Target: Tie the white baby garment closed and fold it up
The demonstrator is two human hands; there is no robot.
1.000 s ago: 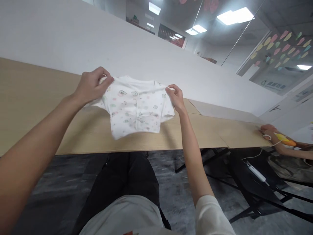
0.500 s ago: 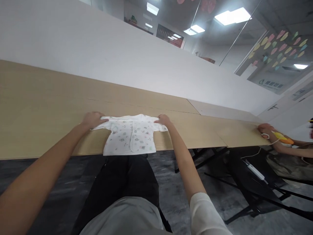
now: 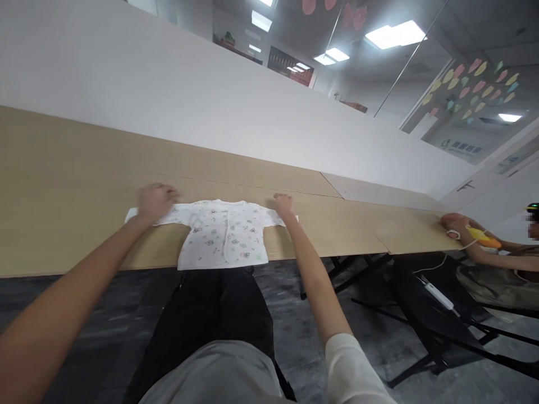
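Note:
A small white baby shirt (image 3: pixel 225 235) with a scattered print lies flat, front side up, its hem at the table's front edge. Both sleeves are spread out sideways. My left hand (image 3: pixel 158 202), smeared by motion, is over the sleeve on the left, its fingers looking curled. The cuff of that sleeve (image 3: pixel 131 213) shows beyond my wrist. My right hand (image 3: pixel 284 204) is at the other sleeve (image 3: pixel 273 217), with bent, slightly blurred fingers. Whether either hand touches the cloth I cannot make out.
The long wooden table (image 3: pixel 76 168) runs along a white wall (image 3: pixel 177 101) with glass above it. On the right, another person's hand (image 3: pixel 461 227) is by a yellow-orange object (image 3: pixel 484 238) at the table. A black chair (image 3: pixel 425 306) carries a white power strip (image 3: pixel 438 294).
Both hands have moved off their grip near the shirt's shoulders. The sleeves now reach further out to the sides and the neckline lies flatter.

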